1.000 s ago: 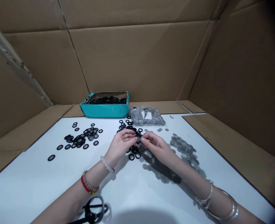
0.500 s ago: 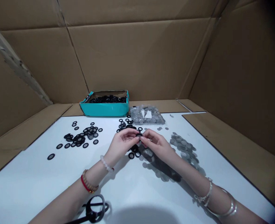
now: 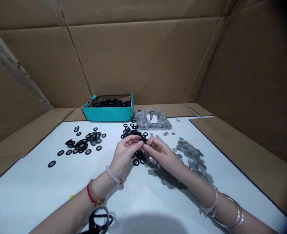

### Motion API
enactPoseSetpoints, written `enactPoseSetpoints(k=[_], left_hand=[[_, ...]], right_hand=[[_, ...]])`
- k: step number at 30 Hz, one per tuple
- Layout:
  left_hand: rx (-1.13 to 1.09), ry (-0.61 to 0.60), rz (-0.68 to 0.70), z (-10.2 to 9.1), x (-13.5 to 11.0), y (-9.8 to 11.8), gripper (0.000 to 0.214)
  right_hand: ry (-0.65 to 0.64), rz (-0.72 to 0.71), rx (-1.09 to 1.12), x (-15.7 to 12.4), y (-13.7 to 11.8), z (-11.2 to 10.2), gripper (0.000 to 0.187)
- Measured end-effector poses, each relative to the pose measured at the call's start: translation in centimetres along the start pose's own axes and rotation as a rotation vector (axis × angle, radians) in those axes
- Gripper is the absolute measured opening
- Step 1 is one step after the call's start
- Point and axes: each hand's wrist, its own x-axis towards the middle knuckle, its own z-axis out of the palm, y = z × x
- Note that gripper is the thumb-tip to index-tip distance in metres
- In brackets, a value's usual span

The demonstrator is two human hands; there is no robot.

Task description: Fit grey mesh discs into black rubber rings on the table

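My left hand (image 3: 127,149) and my right hand (image 3: 161,152) meet over the middle of the table, fingertips pinched together. A small black ring (image 3: 143,139) is between their fingertips, partly hidden by them. More loose black rings (image 3: 136,162) lie below and behind the hands. Beneath and beside my right hand are thin grey discs (image 3: 192,151), scattered and overlapping. To the left lies a pile of black rings with grey centres (image 3: 82,146).
At the back stands a teal box (image 3: 106,114) full of black rings. Next to it is a clear bag of grey discs (image 3: 153,119). A black object with a round loop (image 3: 99,221) lies near the front edge. Cardboard walls (image 3: 143,58) surround the white table (image 3: 138,201).
Both hands have shifted slightly, and the ring between the fingertips has turned. A bit of yellow now shows beside my left forearm. The piles look unchanged.
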Motion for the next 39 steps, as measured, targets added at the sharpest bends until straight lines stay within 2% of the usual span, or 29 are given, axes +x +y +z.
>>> enactPoseSetpoints(k=[5,13,18,22,25,27,35,39], left_hand=[[-0.041,-0.059,0.03,-0.2,0.1,-0.2,0.019],[-0.034,-0.1,0.017,-0.3,0.0,-0.7,0.017],[0.318,-0.141,0.173,-0.7,0.6,0.4,0.017],[0.595,-0.33,0.278,-1.4,0.9,1.3,0.014],[0.738,-0.378,0.336,-1.8,0.9,1.5,0.008],[0.738,-0.356,0.337,-1.9,1.0,1.5,0.007],[0.548,-0.359,0.163,-2.2,1.4,2.0,0.013],[0.571,-0.372,0.188,-1.9,1.1,2.5,0.012]], right_hand=[[0.03,0.011,0.038,0.0,0.4,0.3,0.018],[0.13,-0.011,-0.075,0.3,0.6,-0.3,0.017],[0.086,-0.016,-0.2,0.3,0.1,-0.8,0.017],[-0.038,-0.033,-0.379,0.4,0.1,-1.4,0.016],[-0.068,-0.033,-0.422,0.4,0.2,-1.7,0.013],[-0.074,-0.054,-0.405,0.4,0.0,-1.7,0.012],[-0.049,-0.152,-0.399,0.1,-1.0,-1.5,0.009],[-0.045,-0.189,-0.401,0.0,-0.6,-1.6,0.005]])
